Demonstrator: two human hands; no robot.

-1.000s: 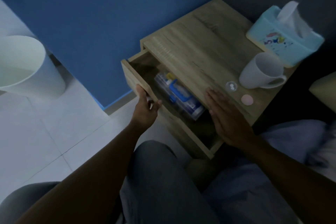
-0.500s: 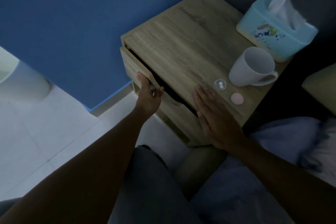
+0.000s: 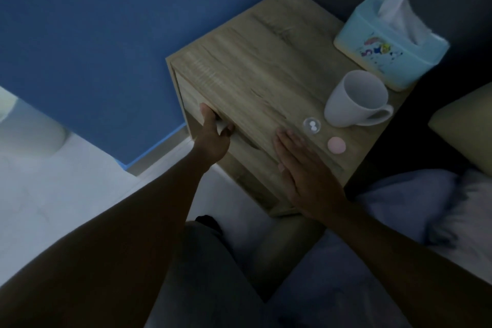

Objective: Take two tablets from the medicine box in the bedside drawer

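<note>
The wooden bedside table point(image 3: 255, 66) stands against a blue wall, and its top drawer point(image 3: 194, 104) is pushed in. My left hand point(image 3: 213, 136) grips the drawer's front edge at the handle notch. My right hand point(image 3: 300, 168) lies flat, fingers apart, on the table's front edge. Just beyond its fingertips sits a small clear cap point(image 3: 312, 126) with two white tablets in it. A pink round lid point(image 3: 336, 145) lies beside it. The medicine box is hidden inside the drawer.
A white mug point(image 3: 354, 100) stands right behind the clear cap. At the back right corner is a light blue tissue box point(image 3: 388, 53). A white bin point(image 3: 24, 130) stands on the floor at the left. Bedding point(image 3: 426, 208) lies to the right.
The drawer, open a second ago with the medicine box showing, has been pushed fully in by my left hand. My right hand stayed flat on the table.
</note>
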